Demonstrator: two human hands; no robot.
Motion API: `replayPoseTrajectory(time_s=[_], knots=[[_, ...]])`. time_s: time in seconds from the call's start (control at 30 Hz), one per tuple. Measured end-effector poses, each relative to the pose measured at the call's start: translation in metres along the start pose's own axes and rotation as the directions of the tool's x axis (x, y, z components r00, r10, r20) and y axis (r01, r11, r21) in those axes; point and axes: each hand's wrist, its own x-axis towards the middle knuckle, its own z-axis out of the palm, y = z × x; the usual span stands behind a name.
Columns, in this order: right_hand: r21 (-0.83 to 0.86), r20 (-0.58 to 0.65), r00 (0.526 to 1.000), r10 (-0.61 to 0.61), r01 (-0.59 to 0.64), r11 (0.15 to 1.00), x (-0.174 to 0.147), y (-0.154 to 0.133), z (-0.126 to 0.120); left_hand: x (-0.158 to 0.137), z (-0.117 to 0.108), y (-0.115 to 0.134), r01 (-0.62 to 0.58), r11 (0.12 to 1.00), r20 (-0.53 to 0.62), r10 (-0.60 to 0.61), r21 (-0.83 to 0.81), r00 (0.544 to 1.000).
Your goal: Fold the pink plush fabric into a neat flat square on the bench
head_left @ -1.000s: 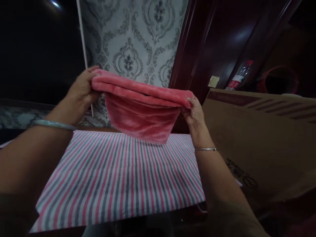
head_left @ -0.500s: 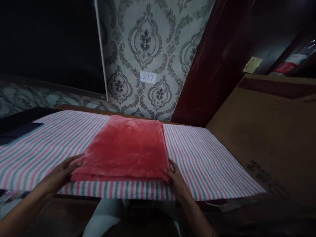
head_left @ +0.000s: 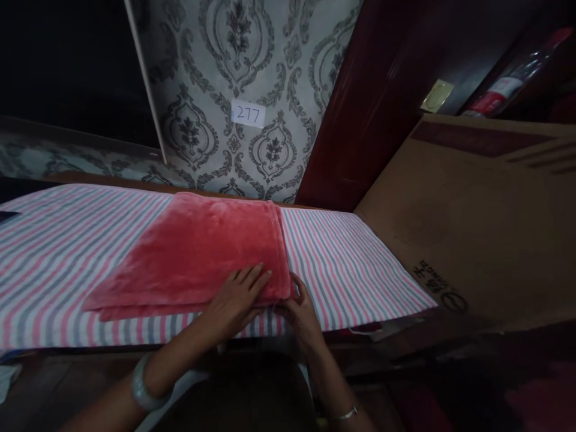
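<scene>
Folded red cloth [head_left: 202, 246] lies on the striped cover [head_left: 342, 264], from the cover's far edge nearly to its front edge. Left hand [head_left: 236, 300], palm down, fingers extended, rests near the cloth's front right corner; right hand [head_left: 303, 315] holds that corner between thumb and fingers. Cardboard box [head_left: 486, 222] beside cover's right edge.

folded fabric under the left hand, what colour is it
The folded fabric is coral red, with no print visible; it shows best in the head view.
</scene>
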Motion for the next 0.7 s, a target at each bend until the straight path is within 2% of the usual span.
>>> replayPoseTrajectory(time_s=[0.07, 0.13, 0.23, 0.33, 0.43, 0.5, 0.6, 0.7], knots=[[-0.053, -0.035, 0.998, -0.054, 0.052, 0.997, -0.001, 0.000, 0.005, 0.007, 0.018, -0.008, 0.045, 0.999, 0.026, -0.044, -0.021, 0.999], [-0.109, -0.020, 0.992, -0.124, 0.121, 0.987, -0.001, -0.001, 0.009, 0.011, 0.025, -0.019, 0.082, 0.992, 0.013, -0.081, -0.091, 0.997], [-0.190, 0.063, 0.967, -0.245, 0.253, 0.949, 0.000, -0.001, 0.011, 0.016, 0.020, -0.031, 0.156, 0.954, -0.022, -0.167, -0.258, 0.986], [-0.339, 0.062, 0.920, -0.386, 0.383, 0.859, 0.006, 0.000, 0.013, 0.021, 0.008, -0.029, 0.198, 0.925, 0.005, -0.208, -0.324, 0.978], [-0.478, 0.019, 0.881, -0.473, 0.424, 0.769, 0.010, 0.003, 0.015, 0.024, 0.004, -0.017, 0.147, 0.960, -0.006, -0.152, -0.237, 0.988], [-0.506, -0.007, 0.873, -0.488, 0.418, 0.754, 0.009, 0.006, 0.015, 0.023, 0.007, -0.008, 0.106, 0.986, -0.004, -0.107, -0.130, 0.994], [-0.463, -0.065, 0.901, -0.429, 0.354, 0.813, 0.003, 0.015, 0.011, 0.022, 0.018, 0.004, 0.094, 0.994, -0.002, -0.094, 0.047, 0.996], [-0.400, -0.098, 0.940, -0.328, 0.265, 0.878, -0.003, 0.027, 0.004, 0.019, 0.034, 0.013, 0.069, 0.989, -0.073, -0.060, 0.130, 0.996]])
